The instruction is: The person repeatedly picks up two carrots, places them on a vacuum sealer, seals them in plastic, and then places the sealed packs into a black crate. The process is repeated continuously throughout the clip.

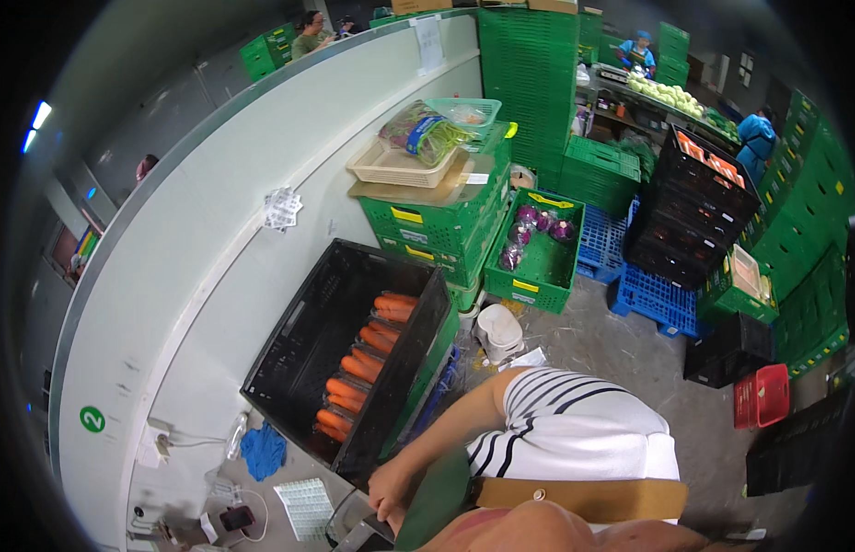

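— Well, where's that hand (389, 488)?

— Low in the middle, fingers curled on a grey metal edge (354, 524), just below the tilted black crate (308, 340) with carrots (363, 363) along its lower side. Which hand it is, I can't tell; no other shows.

— And around?

— Green crates (427, 225) stacked by a pale wall (216, 212), grey concrete floor (593, 340), blue pallets (653, 299). A striped sleeve (575, 423) hides the arm's upper part.

You stand on a grey concrete floor (621, 345) beside a pale partition wall (216, 221) that curves across the left. Tall stacks of green crates (529, 74) line the back and the right side, blue pallets (653, 299) lie on the floor, and ceiling lights (36, 124) glow at far left
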Action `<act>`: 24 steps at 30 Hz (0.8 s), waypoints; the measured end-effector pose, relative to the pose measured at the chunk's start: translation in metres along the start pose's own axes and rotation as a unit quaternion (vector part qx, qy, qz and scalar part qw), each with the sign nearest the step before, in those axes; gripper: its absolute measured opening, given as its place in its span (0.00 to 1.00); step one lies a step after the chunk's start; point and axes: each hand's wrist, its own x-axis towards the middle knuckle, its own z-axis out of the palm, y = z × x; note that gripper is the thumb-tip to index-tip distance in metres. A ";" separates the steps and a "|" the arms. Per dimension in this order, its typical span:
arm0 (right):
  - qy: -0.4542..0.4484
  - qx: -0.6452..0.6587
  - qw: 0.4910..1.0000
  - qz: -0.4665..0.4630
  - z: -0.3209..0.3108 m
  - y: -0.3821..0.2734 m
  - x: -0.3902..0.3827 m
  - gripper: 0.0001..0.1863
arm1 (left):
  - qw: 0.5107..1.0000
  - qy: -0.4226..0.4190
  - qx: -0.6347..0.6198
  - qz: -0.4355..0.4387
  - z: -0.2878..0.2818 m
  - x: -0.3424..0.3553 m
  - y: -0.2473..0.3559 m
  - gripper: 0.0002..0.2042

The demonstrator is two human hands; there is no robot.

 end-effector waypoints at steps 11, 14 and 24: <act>-0.135 0.571 0.808 0.051 0.087 -0.076 0.008 0.16 | 0.992 0.114 0.056 -0.012 -0.032 -0.119 -0.014 0.07; -0.131 0.529 0.839 0.002 0.110 -0.087 0.009 0.15 | 0.987 0.148 0.070 0.003 -0.037 -0.144 -0.011 0.08; -0.036 0.413 0.910 -0.027 0.116 -0.089 0.069 0.16 | 0.925 0.375 -0.035 0.047 -0.073 -0.160 0.015 0.13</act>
